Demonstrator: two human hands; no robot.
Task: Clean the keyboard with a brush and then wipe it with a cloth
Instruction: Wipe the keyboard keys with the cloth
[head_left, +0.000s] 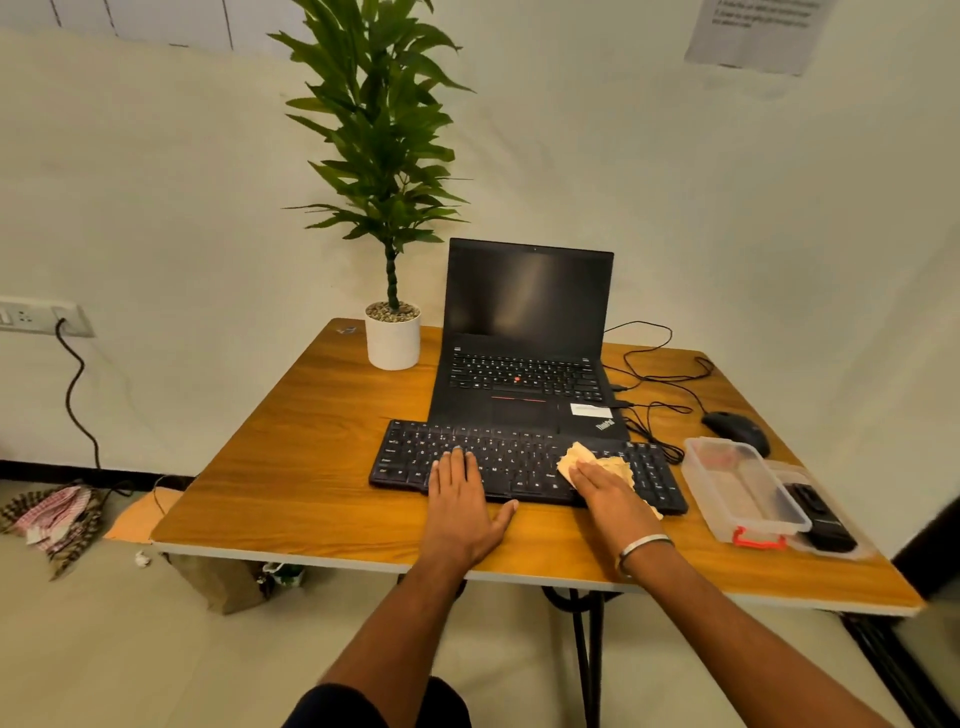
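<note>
A black keyboard (519, 457) lies across the front middle of the wooden table (311, 467). My left hand (460, 499) lies flat on its left-centre keys, fingers straight, thumb out over the front edge. My right hand (608, 491) presses a crumpled yellow cloth (582, 457) flat onto the keys right of centre; the cloth sticks out beyond the fingertips and beside the wrist. No brush can be made out for certain.
An open black laptop (524, 364) stands just behind the keyboard. A potted plant (392, 338) is at the back left. A black mouse (737, 428) with cables lies right. A clear plastic box (743, 488) with a red latch and a dark object (826, 519) sit at the right edge.
</note>
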